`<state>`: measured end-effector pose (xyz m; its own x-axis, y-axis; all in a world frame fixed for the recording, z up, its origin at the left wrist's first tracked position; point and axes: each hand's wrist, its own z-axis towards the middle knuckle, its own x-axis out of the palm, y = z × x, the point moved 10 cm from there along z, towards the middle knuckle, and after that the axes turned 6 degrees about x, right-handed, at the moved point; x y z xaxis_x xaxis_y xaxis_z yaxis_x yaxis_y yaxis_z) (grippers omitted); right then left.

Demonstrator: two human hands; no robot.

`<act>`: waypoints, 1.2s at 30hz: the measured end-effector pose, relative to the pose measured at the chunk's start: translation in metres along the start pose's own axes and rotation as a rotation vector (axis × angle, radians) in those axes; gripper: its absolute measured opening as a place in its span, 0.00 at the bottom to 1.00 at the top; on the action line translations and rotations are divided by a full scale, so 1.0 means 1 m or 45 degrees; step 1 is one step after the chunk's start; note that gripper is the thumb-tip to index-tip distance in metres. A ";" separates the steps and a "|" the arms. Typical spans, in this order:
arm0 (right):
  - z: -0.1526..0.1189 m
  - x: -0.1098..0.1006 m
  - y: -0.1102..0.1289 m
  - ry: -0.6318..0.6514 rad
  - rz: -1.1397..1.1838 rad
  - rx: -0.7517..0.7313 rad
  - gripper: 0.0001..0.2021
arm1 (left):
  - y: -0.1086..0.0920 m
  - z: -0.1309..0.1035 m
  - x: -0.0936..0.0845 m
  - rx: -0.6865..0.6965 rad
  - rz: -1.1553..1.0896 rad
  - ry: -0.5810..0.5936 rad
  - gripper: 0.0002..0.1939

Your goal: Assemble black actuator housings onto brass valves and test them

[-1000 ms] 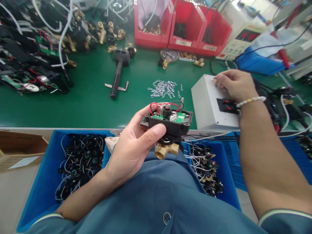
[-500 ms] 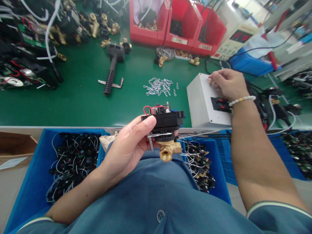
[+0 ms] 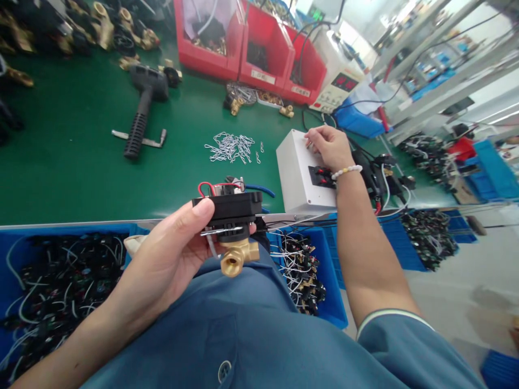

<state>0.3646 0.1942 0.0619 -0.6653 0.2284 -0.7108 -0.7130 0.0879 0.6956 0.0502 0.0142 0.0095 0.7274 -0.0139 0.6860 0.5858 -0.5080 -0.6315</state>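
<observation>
Valve unit (image 3: 234, 229) sits in the left hand (image 3: 172, 240), held up just in front of the near edge of the green table (image 3: 73, 181), over the person's lap. Its black casing (image 3: 237, 209) is uppermost, the long side running left to right, roughly along the table edge, with a brass fitting (image 3: 238, 256) hanging below and one round opening turned toward the person. A thin metal pin (image 3: 223, 232) crosses beneath the casing, and a red wire (image 3: 206, 187) loops above it. The left hand grips the left end, thumb across the near side and fingers curled underneath, so the right end sticks out free toward the white box (image 3: 295, 181). That box stands on the table to the right of the unit and a little farther from the person, clearly apart from it. The right hand (image 3: 330, 148) is at the box, fingertips drawn together on its upper part; whether they pinch something small there, I cannot tell. So the left hand alone touches the unit, which lies leftward and nearer the person from the right hand. Just behind the unit is a blue cable or handle (image 3: 261, 189), partly hidden. Farther out lie a pile of wire clips (image 3: 232, 147), a black hammer (image 3: 148, 89) across a metal bar (image 3: 154, 143), and red bins (image 3: 259, 80).
</observation>
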 end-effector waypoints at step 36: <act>-0.009 -0.003 0.014 -0.117 -0.032 0.097 0.12 | -0.002 0.007 0.002 0.091 -0.028 0.056 0.20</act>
<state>0.3546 0.1856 0.0730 -0.6217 0.3126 -0.7182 -0.7082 0.1673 0.6859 0.0525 0.0213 0.0099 0.6985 -0.0419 0.7144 0.6269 -0.4456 -0.6391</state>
